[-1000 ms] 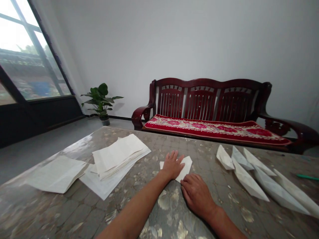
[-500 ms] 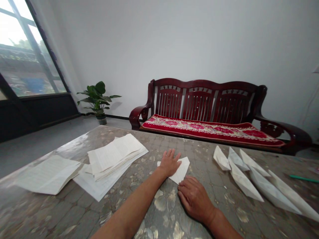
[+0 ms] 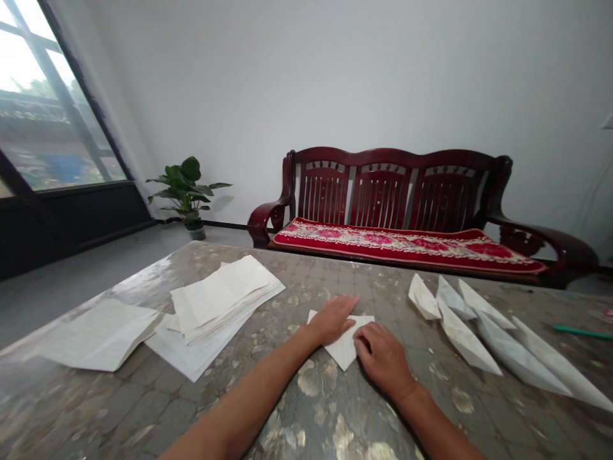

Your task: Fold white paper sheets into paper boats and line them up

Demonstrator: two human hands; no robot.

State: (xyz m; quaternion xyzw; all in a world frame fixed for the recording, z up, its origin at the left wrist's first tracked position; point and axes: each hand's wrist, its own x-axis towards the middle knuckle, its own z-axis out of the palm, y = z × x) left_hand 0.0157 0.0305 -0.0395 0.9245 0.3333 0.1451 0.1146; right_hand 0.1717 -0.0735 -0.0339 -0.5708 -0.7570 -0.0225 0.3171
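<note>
A folded sheet of white paper (image 3: pixel 343 355), with a corner pointing toward me, lies on the table (image 3: pixel 268 358). Across its upper part my left hand (image 3: pixel 334 319) rests flat, fingers stretched out to the right. My right hand (image 3: pixel 383 356) is closed at the paper's right edge, its fingers curled and the fingertips on that edge. How the folds run under the hands is hidden. To the right stand several folded paper boats (image 3: pixel 469 338), side by side in slanting rows.
On the left lie a stack of paper sheets (image 3: pixel 220 297) and another few sheets (image 3: pixel 98 335). A green pen-like stick (image 3: pixel 582 332) is at the far right. Beyond the table are a wooden bench (image 3: pixel 378 191) with a red floral cover and a potted plant (image 3: pixel 189 188).
The folded paper has turned, so a corner now points at me. My left hand has shifted slightly right and swung its fingers rightward; my right hand has moved a little up and right.
</note>
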